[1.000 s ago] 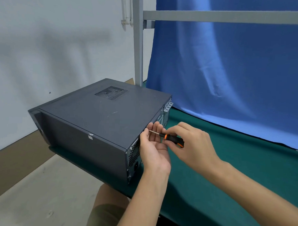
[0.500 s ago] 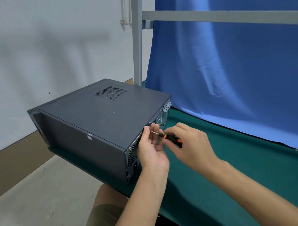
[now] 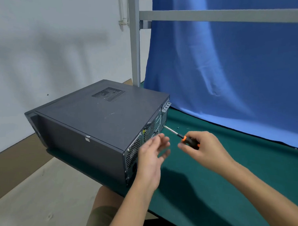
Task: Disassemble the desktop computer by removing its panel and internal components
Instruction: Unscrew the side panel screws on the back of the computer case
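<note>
Okay, your left hand (image 3: 153, 152) is off the shaft, fingers loose (blurry); right hand (image 3: 206, 149) still grips the screwdriver (image 3: 189, 140), tip moved toward 12 o'clock along the rear of the computer (image 3: 93, 120), which sits at your 10 o'clock. Next panel screw, probably.

Table covered in dark green cloth (image 3: 227, 176), dark grey desktop computer case (image 3: 96, 120) lying on its side at the left end, tiny dark piece (image 3: 178, 127) near it, too small to identify, blue backdrop (image 3: 232, 73) meeting the far edge.

Matt grey metal computer case (image 3: 96, 120), perforated metal rear, smooth green table mat (image 3: 227, 184), blue cloth backdrop (image 3: 232, 65).
</note>
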